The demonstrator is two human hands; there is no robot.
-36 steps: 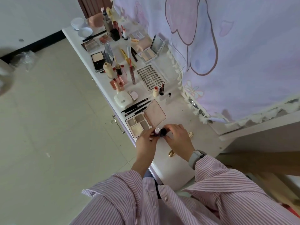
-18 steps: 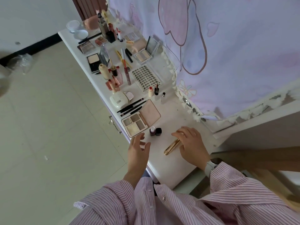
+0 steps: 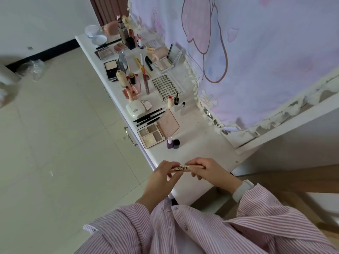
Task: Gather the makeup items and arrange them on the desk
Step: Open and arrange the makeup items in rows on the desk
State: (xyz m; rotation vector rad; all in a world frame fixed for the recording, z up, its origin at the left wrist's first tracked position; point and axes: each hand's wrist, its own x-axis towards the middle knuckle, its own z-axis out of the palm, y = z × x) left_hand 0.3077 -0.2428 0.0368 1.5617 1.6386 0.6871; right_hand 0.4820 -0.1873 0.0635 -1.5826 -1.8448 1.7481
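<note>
A gold makeup tube (image 3: pixel 181 168) is held level above the near end of the white desk (image 3: pixel 198 149). My left hand (image 3: pixel 161 177) pinches its left end and my right hand (image 3: pixel 209 171) grips its right end. Behind them on the desk stand a purple nail polish bottle (image 3: pixel 169 143) and a black-capped bottle (image 3: pixel 176 143), side by side. An open eyeshadow palette (image 3: pixel 157 131) lies just beyond them. Several brushes, compacts, lipsticks and a lash tray (image 3: pixel 166 88) fill the desk farther back.
A pink printed curtain (image 3: pixel 256 52) hangs along the desk's right side. A drawer handle (image 3: pixel 130 136) juts out on the desk's left face over the tiled floor (image 3: pixel 55 143). Small bowls (image 3: pixel 95 34) sit at the far end.
The two small bottles were set down by the palette. My right hand picked the gold tube off the desk, and my left hand came in to take its other end.
</note>
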